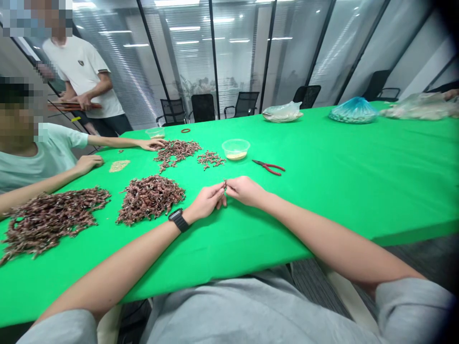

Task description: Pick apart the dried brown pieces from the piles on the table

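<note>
We are holding 1 small brown piece (224, 184) between both hands, just above the green table (322, 191). Our left hand (206, 203) and right hand (244, 190) are gripping it with fingertips pinched narrow. A pile of brown pieces (150, 199) is lying just beside the left hand, and red pliers (268, 167) and a plastic bowl (235, 149) are sitting beyond.

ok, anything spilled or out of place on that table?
A small pale heap lies loose on the green cloth, while similar pale stuff sits in the clear bowl. The brown piles are tidy heaps. Left hand and right hand pinch one brown piece.
</note>
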Motion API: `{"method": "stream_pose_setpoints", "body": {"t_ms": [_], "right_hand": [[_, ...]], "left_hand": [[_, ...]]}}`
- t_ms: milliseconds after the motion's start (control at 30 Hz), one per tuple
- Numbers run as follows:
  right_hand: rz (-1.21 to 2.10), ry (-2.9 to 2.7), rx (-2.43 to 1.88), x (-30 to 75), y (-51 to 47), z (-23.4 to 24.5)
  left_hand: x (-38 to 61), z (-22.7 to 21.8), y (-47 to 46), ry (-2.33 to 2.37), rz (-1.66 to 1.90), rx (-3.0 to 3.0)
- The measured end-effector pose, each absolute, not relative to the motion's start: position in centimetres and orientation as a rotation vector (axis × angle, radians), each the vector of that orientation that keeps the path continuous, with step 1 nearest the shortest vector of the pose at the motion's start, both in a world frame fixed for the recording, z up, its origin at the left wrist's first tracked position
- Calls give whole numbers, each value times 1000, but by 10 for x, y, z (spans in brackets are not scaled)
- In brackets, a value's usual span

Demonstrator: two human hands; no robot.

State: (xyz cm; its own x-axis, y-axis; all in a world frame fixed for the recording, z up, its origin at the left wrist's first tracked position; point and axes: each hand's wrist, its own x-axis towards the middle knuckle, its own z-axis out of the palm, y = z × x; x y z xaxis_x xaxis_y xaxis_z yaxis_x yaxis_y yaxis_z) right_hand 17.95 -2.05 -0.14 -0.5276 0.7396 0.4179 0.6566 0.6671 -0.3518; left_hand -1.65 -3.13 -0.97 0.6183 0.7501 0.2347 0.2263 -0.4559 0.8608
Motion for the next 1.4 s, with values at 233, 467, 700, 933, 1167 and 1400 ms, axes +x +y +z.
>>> {"method": "stream_pose_setpoints", "body": {"t_ms": [233,467,700,933,1167,1400], "right_hand": [[622,-2162,-934,178,-25,1],[1203,-1703,-1101,171,-26,-6],[1700,-1361,-1056,172,-27,1],[1971,-1145,-1050,176,-26,13],[1956,-1175,-1002,175,-27,11],[1422,-1518,-1138,167,-23,2]], "left_hand": [[-16,-14,-30,758,789,2005],[-17,-10,-32,774,771,2065],[-17,-11,-32,797,757,2107],[-17,-12,-33,824,739,2151],[-18,-14,-27,835,786,2073],[-18,-20,-18,819,983,1809]]}}
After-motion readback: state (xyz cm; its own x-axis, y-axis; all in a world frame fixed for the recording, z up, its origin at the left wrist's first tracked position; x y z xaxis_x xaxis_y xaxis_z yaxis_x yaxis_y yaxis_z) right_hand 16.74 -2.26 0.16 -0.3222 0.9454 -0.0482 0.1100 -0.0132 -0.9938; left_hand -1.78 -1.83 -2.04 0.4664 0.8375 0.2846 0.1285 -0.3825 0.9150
